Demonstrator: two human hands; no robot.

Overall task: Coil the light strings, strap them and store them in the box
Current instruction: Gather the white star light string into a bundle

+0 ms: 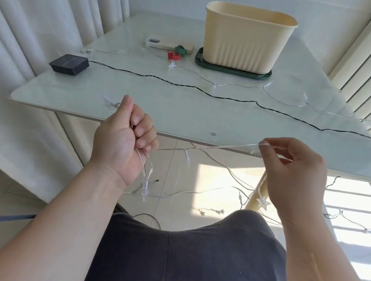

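While left hand grips loops of clear-wired star light string, right hand pinches its taut span w/ fingertips, just off pale glass tabletop edge (cream plastic box at back).

L hand fisted, R hand pinching

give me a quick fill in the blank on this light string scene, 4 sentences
The cream box stands on a dark ____ tray.
A ____ wire runs from the solar panel.
The left hand and the right hand hold the light string stretched just in front of the ____'s near edge.
Near the green strap lies a ____ strap.
Answers: green, black, table, red.
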